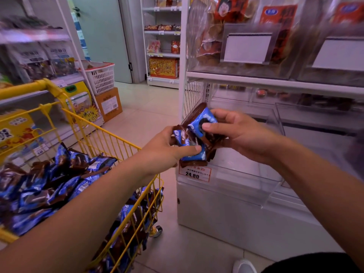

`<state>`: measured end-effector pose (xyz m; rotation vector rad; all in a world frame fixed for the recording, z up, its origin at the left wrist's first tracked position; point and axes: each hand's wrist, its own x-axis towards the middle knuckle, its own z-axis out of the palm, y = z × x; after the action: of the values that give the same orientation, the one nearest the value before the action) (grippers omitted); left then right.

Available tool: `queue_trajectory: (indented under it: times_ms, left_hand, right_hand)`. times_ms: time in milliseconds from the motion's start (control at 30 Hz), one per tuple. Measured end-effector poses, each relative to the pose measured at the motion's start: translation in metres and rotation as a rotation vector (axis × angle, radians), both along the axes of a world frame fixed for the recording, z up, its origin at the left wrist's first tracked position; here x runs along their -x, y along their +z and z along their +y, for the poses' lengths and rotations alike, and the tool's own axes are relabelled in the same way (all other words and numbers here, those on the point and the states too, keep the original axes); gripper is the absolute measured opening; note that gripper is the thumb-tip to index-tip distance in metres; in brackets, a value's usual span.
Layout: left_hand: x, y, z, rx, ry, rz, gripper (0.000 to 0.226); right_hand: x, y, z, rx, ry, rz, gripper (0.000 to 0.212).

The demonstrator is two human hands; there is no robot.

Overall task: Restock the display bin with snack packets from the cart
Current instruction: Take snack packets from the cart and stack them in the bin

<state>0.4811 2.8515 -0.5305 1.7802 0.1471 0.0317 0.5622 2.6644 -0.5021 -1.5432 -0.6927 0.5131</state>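
Observation:
Both my hands hold a bunch of blue-and-brown snack packets (197, 133) in mid-air, just left of the clear display bin (246, 180). My left hand (167, 150) grips the lower packets from the left, thumb on top. My right hand (240, 133) pinches the upper packet from the right. The bin is a transparent acrylic box on the low white shelf, with a 24.80 price tag (194, 173) on its front; its inside looks bare. The yellow cart (110, 142) at my left is piled with the same packets (49, 186).
A white shelf unit (275, 83) with more clear bins of red snack bags stands above the bin. A white basket (101, 75) on a cardboard box (109, 104) sits across the aisle. Tiled floor lies between cart and shelf. My shoe (244, 266) is at the bottom.

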Motion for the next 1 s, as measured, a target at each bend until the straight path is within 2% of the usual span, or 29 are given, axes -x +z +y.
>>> queue_trajectory:
  times_ms: [100, 200, 300, 400, 500, 567, 667, 767, 833, 1000]
  left_hand:
    - [0.001, 0.001, 0.001, 0.026, 0.048, -0.057, 0.048]
    - [0.0, 0.003, 0.002, 0.061, 0.05, -0.059, 0.055]
    - [0.0, 0.006, -0.002, 0.311, 0.033, 0.019, 0.053]
    - [-0.001, 0.008, -0.007, 0.641, 0.137, 0.031, 0.065]
    - [-0.003, 0.007, -0.011, 0.746, 0.222, -0.042, 0.063]
    - [-0.004, 0.005, -0.012, 0.734, 0.266, -0.093, 0.048]
    - [-0.003, 0.005, -0.009, 0.646, 0.249, -0.152, 0.031]
    - [-0.001, 0.007, -0.005, 0.535, 0.217, -0.166, 0.022]
    - [0.0, 0.008, -0.006, 0.494, 0.178, -0.145, 0.019]
    - [0.0, 0.007, -0.015, 0.474, 0.117, -0.054, 0.009]
  right_hand:
    - [0.0, -0.002, -0.002, 0.003, 0.002, 0.038, 0.025]
    - [-0.001, -0.004, -0.001, -0.034, -0.011, 0.101, 0.027]
    - [-0.001, -0.003, 0.001, -0.136, -0.001, 0.235, 0.026]
    - [-0.001, -0.004, 0.006, -0.292, -0.082, 0.412, 0.021]
    - [-0.001, -0.008, 0.013, -0.362, -0.137, 0.489, 0.013]
    - [0.001, -0.009, 0.011, -0.256, -0.08, 0.417, 0.022]
    - [-0.001, -0.006, -0.001, -0.03, -0.024, 0.166, 0.03]
    - [-0.009, 0.001, -0.014, -0.025, -0.04, -0.024, 0.038]
    - [-0.011, 0.004, -0.018, -0.014, 0.025, -0.121, 0.038]
    - [-0.004, 0.004, -0.009, 0.18, 0.105, -0.384, 0.031]
